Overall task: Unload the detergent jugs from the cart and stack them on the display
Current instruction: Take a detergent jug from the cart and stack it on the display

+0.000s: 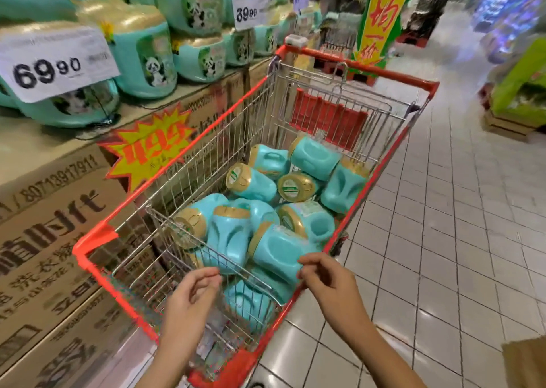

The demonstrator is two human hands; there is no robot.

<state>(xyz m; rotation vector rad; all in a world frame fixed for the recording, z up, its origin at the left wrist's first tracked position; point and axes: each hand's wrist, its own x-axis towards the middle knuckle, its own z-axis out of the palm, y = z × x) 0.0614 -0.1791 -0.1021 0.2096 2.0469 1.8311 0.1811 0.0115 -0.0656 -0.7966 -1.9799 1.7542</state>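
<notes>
Jugs (277, 250) lie heaped in the cart (369, 69) at frame centre; the display (29, 142) (stacked jugs (141, 59) atop cartons (59, 210)) fills the left; floor (449, 216) spreads right.

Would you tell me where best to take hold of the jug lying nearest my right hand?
Likely take the jug round its body from above, right hand on the near edge: it lies topmost on its side, cap pointing away, flank bare; no handle shows.

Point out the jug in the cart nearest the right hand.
The jug lying at the near right edge of the cart, gold cap up-left, just beside the right hand fingertips; the other jugs lie farther in.
</notes>
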